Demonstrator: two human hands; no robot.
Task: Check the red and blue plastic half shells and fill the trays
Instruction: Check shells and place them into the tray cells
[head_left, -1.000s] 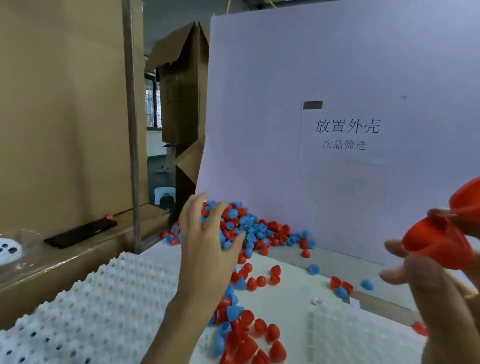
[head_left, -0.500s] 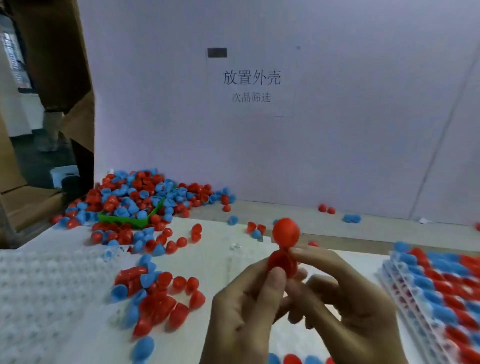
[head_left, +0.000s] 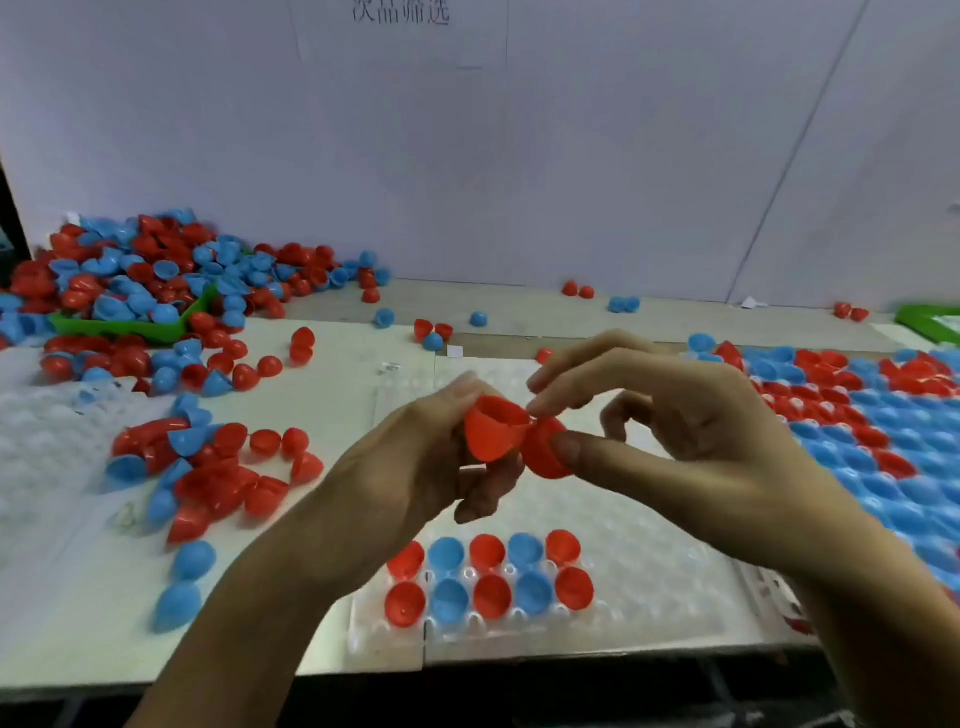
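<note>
At the top edge of the pale lilac backboard a line of printed Chinese characters is cut off by the frame and too blurred to read. Both hands are raised over the table, wrists low and fingers pointing towards each other. The left hand has its fingers curled round a red plastic half shell whose open rim faces upward. The right hand pinches a second red half shell between thumb and forefinger, its other fingers arched loosely above; the two shells touch edge to edge. Directly beneath the hands lies a clear plastic blister tray holding ten half shells in two rows of five, six red and four blue, alternating in colour. To the right a second tray is packed with red and blue shells, too many to count. On the left a green plastic bin sits buried in a large heap of loose red and blue shells, and a smaller scatter lies nearer the person.
</note>
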